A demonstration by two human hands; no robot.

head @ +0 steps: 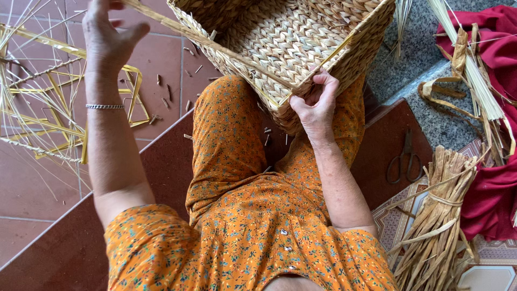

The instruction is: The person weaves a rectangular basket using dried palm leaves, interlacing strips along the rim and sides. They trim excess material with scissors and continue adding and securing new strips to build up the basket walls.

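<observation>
L hand: raised at upper left, fingers closed round a long flat straw strand, pulled taut; thin beaded bracelet on wrist. R hand: thumb and fingers pinching the near corner rim of the woven basket, steadying it.

Basket: rectangular, tilted w/ open mouth toward the camera, resting on the knee. Material dried straw/rush, pale tan. Herringbone plait on inner base, twisted-rope weave on walls, coarse and ribbed. Contents: nothing seen inside but its own weave. Strand runs from L hand diagonally across the basket's front wall toward the R-hand corner.

Clothing: orange floral fabric, soft, small buttons at front.

Floor: smooth red-brown tiles, short straw offcuts scattered. Far left: loose heap of thin yellow stalks and flat strips, tangled.

Right: bundle of dry flat rushes, tied w/ a strip, fibrous, brownish. Scissors, dark metal, lying just beside the bundle. Red cloth, crumpled, w/ more stalks over it. Grey speckled stone slab behind.
</observation>
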